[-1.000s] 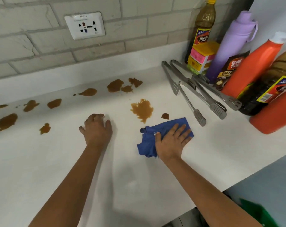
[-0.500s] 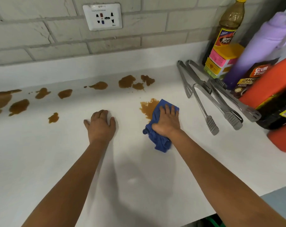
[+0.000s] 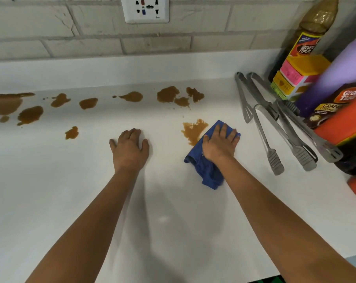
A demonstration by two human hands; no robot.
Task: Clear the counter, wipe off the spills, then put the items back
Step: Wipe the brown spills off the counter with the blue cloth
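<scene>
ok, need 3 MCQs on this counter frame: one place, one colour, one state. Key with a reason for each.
1. Where do the metal tongs lie relative to the blue cloth?
A. to its right
B. to its left
C. under it

2. What colour are the spills on the counter?
A. green
B. brown
C. white

3. What is the left hand doing?
A. gripping a bottle
B. pinching the cloth
C. resting flat on the counter

Key:
1 A, the tongs lie between the cloth and the bottles at the right.
2 B, every blotch is brown.
3 C, the palm is down and holds nothing, while the right hand presses the cloth.
</scene>
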